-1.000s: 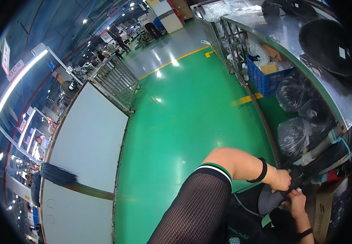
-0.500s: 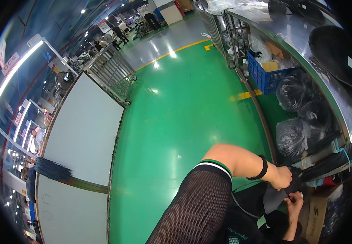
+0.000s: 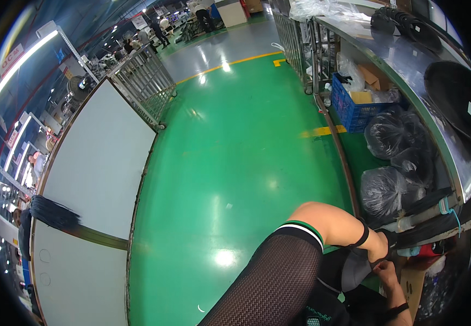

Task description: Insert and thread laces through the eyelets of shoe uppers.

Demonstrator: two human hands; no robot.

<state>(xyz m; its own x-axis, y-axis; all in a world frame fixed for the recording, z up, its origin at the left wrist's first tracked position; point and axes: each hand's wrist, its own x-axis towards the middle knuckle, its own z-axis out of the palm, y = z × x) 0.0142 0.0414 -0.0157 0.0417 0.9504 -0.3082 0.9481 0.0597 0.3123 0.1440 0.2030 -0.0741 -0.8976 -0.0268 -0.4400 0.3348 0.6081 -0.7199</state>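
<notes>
At the lower right, my left arm in a black mesh sleeve reaches across to a limp dark fabric piece with a grey face point(image 3: 356, 270). My left hand point(image 3: 378, 248) is closed at its upper edge, the fingertips mostly hidden behind black material. Just below, my right hand point(image 3: 387, 273) has its fingers bent and pinched at the piece's right edge. The two hands are close together. Black bands circle both of my forearms. Where the fabric runs down against my dark clothing, its outline is hard to make out.
On the right is a metal-topped table point(image 3: 404, 73) with black oval pieces point(image 3: 453, 98) on it. Beneath stand a blue crate point(image 3: 358, 111), stuffed plastic bags point(image 3: 385, 190) and a cardboard box point(image 3: 411, 285). A pale board point(image 3: 91, 163) and metal-railed cart point(image 3: 143, 84) flank the green floor point(image 3: 235, 163).
The view has shifted slightly. My hands have drawn closer together at the fabric's edge, and more of my right forearm shows. The grey face has tilted, and my left fingers are more hidden.
</notes>
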